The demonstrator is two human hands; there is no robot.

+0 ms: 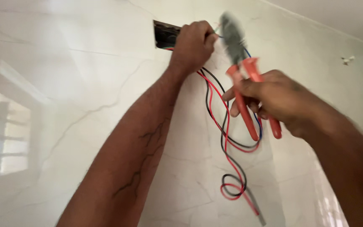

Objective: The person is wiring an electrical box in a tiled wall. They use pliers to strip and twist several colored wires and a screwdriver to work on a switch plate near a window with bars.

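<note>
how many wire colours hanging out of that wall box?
3. Red wire and black wire loop down the wall from the wall box; a blue wire shows behind the pliers. The left hand may hide more.

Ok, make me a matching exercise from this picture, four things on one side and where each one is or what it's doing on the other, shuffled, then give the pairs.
Things:
1. left hand
2. right hand
3. pliers
4. wires

Places or states:
A. hanging in loops down the wall
B. gripping two orange handles
C. raised and blurred, grey head up
D. closed at the edge of the wall box

Pairs: 1-D, 2-B, 3-C, 4-A
</note>
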